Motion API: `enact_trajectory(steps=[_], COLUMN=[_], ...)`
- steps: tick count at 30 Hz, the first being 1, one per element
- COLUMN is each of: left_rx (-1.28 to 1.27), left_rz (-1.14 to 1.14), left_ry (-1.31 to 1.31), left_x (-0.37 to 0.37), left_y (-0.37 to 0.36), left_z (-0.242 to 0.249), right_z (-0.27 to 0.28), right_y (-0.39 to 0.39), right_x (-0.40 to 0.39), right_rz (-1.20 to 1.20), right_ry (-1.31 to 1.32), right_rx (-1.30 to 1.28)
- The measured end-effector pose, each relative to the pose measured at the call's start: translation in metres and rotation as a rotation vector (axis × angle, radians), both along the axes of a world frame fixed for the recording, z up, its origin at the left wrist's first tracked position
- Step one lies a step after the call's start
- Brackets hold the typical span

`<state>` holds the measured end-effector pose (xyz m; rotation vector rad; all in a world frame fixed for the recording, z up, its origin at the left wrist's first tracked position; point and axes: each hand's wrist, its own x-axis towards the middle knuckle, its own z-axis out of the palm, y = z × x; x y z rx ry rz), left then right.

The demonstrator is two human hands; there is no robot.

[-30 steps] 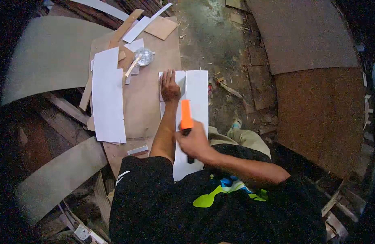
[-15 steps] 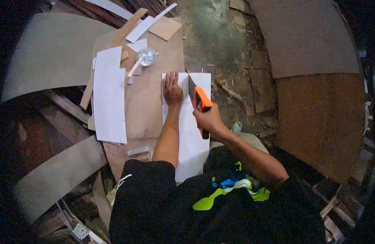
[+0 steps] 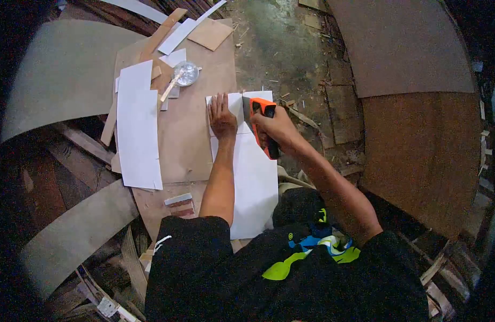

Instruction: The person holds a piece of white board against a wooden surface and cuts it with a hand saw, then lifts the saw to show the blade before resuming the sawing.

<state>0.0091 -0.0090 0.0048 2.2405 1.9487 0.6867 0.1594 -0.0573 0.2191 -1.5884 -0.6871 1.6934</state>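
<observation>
A long white board [image 3: 256, 188] lies over the right side of a brown work surface [image 3: 188, 145]. My left hand [image 3: 222, 119] rests flat on its upper left part, fingers stretched toward the far edge. My right hand [image 3: 277, 130] is closed round the orange and black handle of a saw [image 3: 264, 111]. The grey blade shows only in part, at the board's far end, to the right of my left hand. A thin line crosses the board below my left fingers.
Another white board [image 3: 140, 129] lies on the left. Beyond it are a round clear container [image 3: 186, 73] with a stick across it, and wood offcuts [image 3: 211, 34]. Large brown sheets [image 3: 419, 155] lie at the right; scraps litter the floor.
My right hand and the saw have moved forward, away from my body, and less of the blade shows. My left hand stays on the board. The whole view has shifted slightly.
</observation>
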Motion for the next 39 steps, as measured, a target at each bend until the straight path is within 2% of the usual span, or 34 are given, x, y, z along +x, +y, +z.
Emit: enact_trajectory(steps=[3,6,7,8,10,13,16,18,20,22,25,28,29,32,36,38,39], left_rx=[0.011,0.038,0.046,0.05,0.056,0.066,0.049,0.037,0.03,0.035,0.034,0.037,0.029,0.076,0.08,0.064,0.063], left_rz=[0.01,0.008,0.007,0.006,0.002,0.002,0.002,-0.003,-0.007,-0.01,-0.013,-0.016,-0.022,0.014,0.015,0.018,0.022], left_ry=[0.001,-0.005,-0.019,-0.032,-0.037,-0.022,-0.01,-0.007,-0.019,-0.029,-0.02,0.006,0.01,-0.005,0.001,0.002,0.004], left_x=[0.002,0.002,0.002,0.001,0.0,0.002,-0.001,0.0,0.001,0.001,-0.001,0.0,-0.002,0.003,0.001,0.003,0.002], left_y=[-0.001,-0.001,0.0,-0.001,0.001,0.009,0.001,0.002,-0.001,0.003,0.001,-0.001,-0.01,0.012,0.002,-0.002,0.0], left_z=[0.001,0.001,-0.001,-0.004,-0.004,0.001,-0.002,0.0,0.003,0.003,-0.003,-0.005,-0.006,0.002,-0.002,0.001,0.004], right_z=[0.005,-0.008,-0.022,-0.034,-0.002,0.022,0.072,0.085,0.091,0.092,0.072,-0.019,-0.015,-0.046,-0.008,-0.001,0.029], right_y=[-0.009,-0.015,-0.016,-0.021,-0.018,-0.012,-0.012,-0.029,-0.045,-0.057,-0.061,-0.048,-0.039,-0.031,-0.028,-0.028,-0.028], right_x=[-0.008,-0.019,-0.024,-0.023,-0.028,-0.019,-0.018,-0.016,-0.017,-0.016,-0.021,-0.023,-0.024,-0.038,-0.029,-0.031,-0.035], right_rz=[-0.052,-0.003,0.027,0.003,-0.05,-0.055,0.008,-0.037,-0.073,-0.102,-0.068,-0.003,-0.011,-0.077,-0.094,-0.07,-0.063], right_ry=[-0.099,-0.274,-0.332,-0.248,-0.087,-0.034,-0.059,-0.001,-0.138,-0.145,-0.218,-0.472,-0.355,-0.334,-0.19,-0.184,-0.143], right_rx=[0.04,0.015,0.122,0.102,0.064,0.021,-0.008,0.002,-0.084,-0.053,0.049,0.083,-0.005,0.146,-0.027,0.043,0.049])
